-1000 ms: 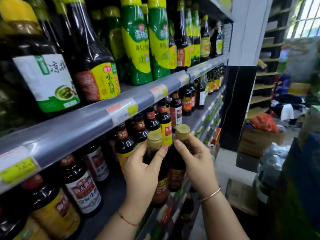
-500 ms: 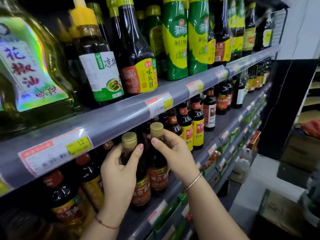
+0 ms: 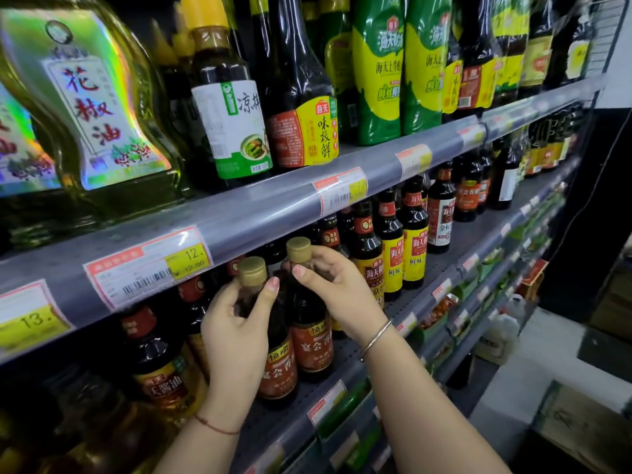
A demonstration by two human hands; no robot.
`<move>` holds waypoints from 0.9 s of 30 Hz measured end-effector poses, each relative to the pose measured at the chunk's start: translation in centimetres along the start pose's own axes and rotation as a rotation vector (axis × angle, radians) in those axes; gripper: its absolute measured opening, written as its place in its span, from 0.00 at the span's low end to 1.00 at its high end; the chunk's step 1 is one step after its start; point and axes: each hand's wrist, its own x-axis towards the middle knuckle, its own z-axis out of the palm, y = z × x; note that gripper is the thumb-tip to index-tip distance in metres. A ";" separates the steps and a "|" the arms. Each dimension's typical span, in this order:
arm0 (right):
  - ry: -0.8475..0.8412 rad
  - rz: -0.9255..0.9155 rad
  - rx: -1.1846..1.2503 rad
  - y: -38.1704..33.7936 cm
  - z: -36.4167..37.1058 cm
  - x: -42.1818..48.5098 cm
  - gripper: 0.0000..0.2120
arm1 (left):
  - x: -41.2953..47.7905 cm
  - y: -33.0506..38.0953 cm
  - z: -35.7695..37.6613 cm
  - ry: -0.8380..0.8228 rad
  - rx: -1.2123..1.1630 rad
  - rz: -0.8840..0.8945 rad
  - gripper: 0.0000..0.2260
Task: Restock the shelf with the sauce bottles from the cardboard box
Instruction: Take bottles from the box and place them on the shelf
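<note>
Two dark sauce bottles with gold caps and orange-red labels stand side by side on the grey middle shelf [image 3: 345, 366]. My left hand [image 3: 236, 333] is wrapped around the neck of the left bottle [image 3: 278, 371]. My right hand [image 3: 337, 289] grips the neck of the right bottle [image 3: 314, 348]. Both bottles are upright and their bases look to be on the shelf. A corner of a cardboard box [image 3: 578, 429] shows at the lower right, on the floor.
Rows of dark soy sauce bottles with yellow labels [image 3: 393, 265] stand close to the right of my hands. More bottles [image 3: 160, 374] crowd the left. The upper shelf rail [image 3: 260, 213] with price tags hangs just above the gold caps. Lower shelves run below.
The view has shifted left and closer to the shelf. Both hands have carried the two bottles further in under the upper rail and set them lower, onto the shelf.
</note>
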 end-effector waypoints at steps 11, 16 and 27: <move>-0.081 0.040 -0.170 -0.2 0.5 0.4 0.15 | 0.6 -0.8 -0.6 0.055 0.079 -0.046 0.04; -0.018 0.025 -0.234 0.2 0.2 -0.8 0.18 | 0.6 -1.1 -1.2 0.008 0.057 -0.068 0.13; 0.060 0.204 -0.322 5.2 -0.6 -6.8 0.39 | -5.5 -3.9 -2.6 -0.112 0.223 -0.090 0.45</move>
